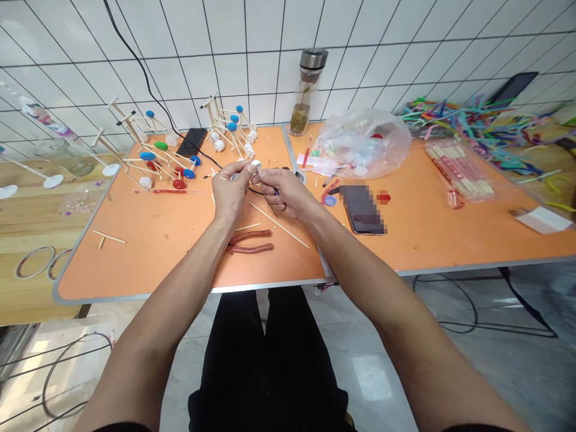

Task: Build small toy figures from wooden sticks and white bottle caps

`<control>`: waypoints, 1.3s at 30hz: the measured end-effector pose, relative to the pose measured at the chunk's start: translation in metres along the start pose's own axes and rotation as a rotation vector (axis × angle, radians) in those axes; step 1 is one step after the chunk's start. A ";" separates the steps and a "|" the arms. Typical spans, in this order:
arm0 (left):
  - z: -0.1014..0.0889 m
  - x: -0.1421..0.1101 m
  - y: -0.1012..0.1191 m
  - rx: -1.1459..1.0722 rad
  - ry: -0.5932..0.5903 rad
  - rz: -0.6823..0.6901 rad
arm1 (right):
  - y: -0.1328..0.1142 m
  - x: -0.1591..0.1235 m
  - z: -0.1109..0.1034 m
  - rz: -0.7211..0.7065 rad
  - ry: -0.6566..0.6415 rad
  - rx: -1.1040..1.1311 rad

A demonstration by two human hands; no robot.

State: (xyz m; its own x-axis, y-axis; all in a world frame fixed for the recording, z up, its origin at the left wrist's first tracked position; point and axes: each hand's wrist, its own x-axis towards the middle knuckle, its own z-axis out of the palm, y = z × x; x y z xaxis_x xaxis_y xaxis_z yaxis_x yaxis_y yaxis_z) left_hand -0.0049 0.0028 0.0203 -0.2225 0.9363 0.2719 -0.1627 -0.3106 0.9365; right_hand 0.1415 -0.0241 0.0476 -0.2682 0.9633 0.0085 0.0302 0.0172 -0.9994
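Both hands meet above the orange table (148,264). My left hand (230,191) pinches a small white bottle cap (256,164) between thumb and fingers. My right hand (284,191) is closed, its fingertips at the cap's side. Something dark, partly blue, shows in its curled fingers; its kind is hidden. Below the hands lie pliers with reddish-brown handles (252,248) and a thin wooden stick (281,225). To the left stand small stick frames with blue, red, green and white caps as wheels; one blue cap (147,156) faces up.
Behind the hands stands a glass bottle (300,114) by the tiled wall. A clear plastic bag (364,144), a phone (363,209) and a pack of sticks (459,168) lie to the right. Another dark phone (192,142) and a black cable (140,63) are at the back left.
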 end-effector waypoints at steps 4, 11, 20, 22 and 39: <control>0.001 0.000 0.008 -0.140 -0.021 -0.092 | -0.005 -0.001 -0.002 0.149 -0.103 0.356; -0.002 0.003 0.014 -0.130 -0.045 -0.157 | 0.001 0.001 0.006 0.011 0.079 0.104; 0.000 0.002 0.015 -0.153 -0.034 -0.199 | 0.001 0.001 0.007 -0.140 0.126 -0.185; 0.000 0.001 0.017 -0.159 -0.025 -0.207 | 0.000 0.001 0.007 -0.177 0.158 -0.271; -0.004 0.005 0.019 -0.226 -0.139 -0.283 | 0.000 0.001 0.005 -0.254 0.204 -0.520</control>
State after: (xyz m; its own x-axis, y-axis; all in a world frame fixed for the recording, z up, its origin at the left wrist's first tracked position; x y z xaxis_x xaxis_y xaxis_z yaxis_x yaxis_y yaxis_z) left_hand -0.0125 0.0008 0.0384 -0.0088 0.9986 0.0513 -0.4100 -0.0504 0.9107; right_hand 0.1359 -0.0243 0.0475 -0.1404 0.9430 0.3017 0.4692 0.3317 -0.8184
